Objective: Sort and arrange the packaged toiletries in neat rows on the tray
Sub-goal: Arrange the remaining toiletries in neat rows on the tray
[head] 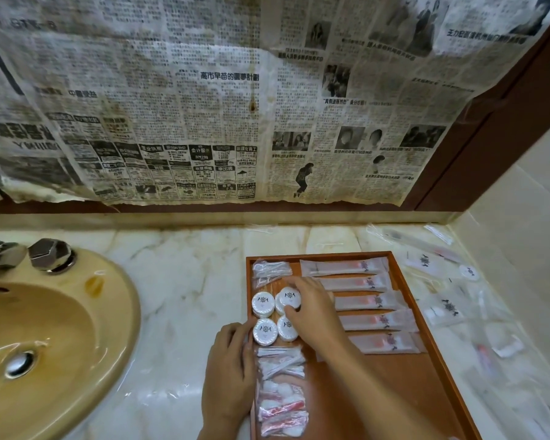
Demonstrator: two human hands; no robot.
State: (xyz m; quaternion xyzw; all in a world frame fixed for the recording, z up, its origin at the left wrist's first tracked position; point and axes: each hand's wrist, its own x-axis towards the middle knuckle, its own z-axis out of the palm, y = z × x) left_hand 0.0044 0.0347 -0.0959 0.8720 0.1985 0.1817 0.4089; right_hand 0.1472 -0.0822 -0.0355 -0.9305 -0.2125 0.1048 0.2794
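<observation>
Wall: yellowed, stained newspaper sheets (204, 100) over dark brown panel (502, 128) | right: cream tiles (527, 192) | desk: pale veined marble desk (185, 281) | left: tan oval ceramic sink (45, 338), chrome tap (50, 254)

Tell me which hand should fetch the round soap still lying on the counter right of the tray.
Right. The loose round soap lies on the counter beyond the tray's right wall, on the right hand's side. The left hand rests at the tray's left edge and would have to cross over.

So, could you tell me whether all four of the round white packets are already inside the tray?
Yes, the four round white packets sit in a two-by-two block inside the wooden tray, the right hand on one.
</observation>
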